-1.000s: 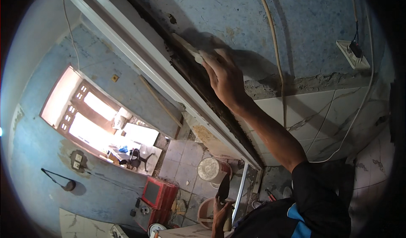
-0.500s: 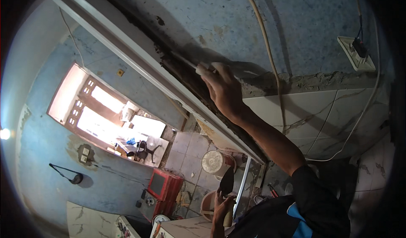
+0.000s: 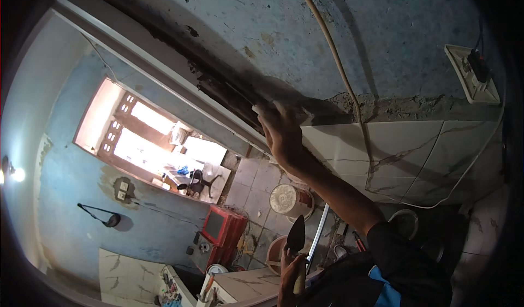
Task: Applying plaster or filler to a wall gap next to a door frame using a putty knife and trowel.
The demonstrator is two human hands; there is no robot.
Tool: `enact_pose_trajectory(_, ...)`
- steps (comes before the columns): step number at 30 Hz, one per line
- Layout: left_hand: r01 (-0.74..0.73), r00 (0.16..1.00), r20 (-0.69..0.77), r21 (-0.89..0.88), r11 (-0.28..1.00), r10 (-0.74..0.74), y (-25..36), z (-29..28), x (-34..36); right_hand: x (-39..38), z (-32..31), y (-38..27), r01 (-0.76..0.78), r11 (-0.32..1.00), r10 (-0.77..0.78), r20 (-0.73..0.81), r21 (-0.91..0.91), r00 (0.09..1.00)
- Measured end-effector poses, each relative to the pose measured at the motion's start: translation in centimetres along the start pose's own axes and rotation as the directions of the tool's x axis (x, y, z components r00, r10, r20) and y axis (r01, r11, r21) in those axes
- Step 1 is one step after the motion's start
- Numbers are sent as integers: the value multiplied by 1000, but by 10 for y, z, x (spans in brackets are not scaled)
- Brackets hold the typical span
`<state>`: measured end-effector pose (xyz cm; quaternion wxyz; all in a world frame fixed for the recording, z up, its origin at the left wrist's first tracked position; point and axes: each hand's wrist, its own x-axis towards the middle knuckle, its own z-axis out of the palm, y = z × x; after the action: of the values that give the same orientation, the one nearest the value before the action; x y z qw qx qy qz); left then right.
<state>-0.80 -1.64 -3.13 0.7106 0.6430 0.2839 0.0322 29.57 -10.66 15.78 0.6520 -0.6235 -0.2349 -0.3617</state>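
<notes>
My right hand [image 3: 281, 129] is raised against the wall, beside the dark, rough gap [image 3: 226, 91] along a pale door frame [image 3: 147, 50]. Its fingers are bent and closed, partly in shadow; what they hold, if anything, I cannot make out. Low in the picture, my left hand [image 3: 292, 266] grips a pointed trowel [image 3: 296, 234] by its handle, blade upward and away from the wall. Grey mortar [image 3: 327, 109] runs along the wall just right of my right hand, above marbled white tiles [image 3: 404, 148].
A beige cable [image 3: 327, 28] hangs down the blue wall, and a socket plate [image 3: 472, 75] dangles from wires. On the tiled floor stand a bucket [image 3: 291, 200], a reddish basin [image 3: 274, 252] and a red cabinet [image 3: 224, 228]. A bright window opening [image 3: 150, 138] lies beyond the frame.
My right hand has slid a little lower along the gap by the frame. The left hand still holds the trowel, and the whole view has shifted slightly.
</notes>
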Motion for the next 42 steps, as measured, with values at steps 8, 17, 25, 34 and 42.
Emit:
enact_pose_trajectory(8, 39, 997, -69, 78, 996, -34, 15, 8, -16, 0, 4, 13, 248, 960, -266, -145, -129, 953)
enact_pose_trajectory(17, 17, 1000, -26, 66, 998, -16, 20, 13, -18, 15, 6, 14, 155, 987, -149, -117, 39, 982)
enact_pose_trajectory(25, -26, 1000, -4, 52, 998, 26, 18, 21, -21, 22, -4, 15, 241, 964, -257, -160, -114, 953)
enact_pose_trajectory(34, 34, 998, -53, 103, 994, -29, 20, 26, -27, -52, -25, 40, 111, 992, -114, -40, -66, 993)
enact_pose_trajectory(42, 43, 998, -54, 34, 999, -41, 3, 21, -33, -51, -22, 33, 173, 966, -183, -39, -190, 982)
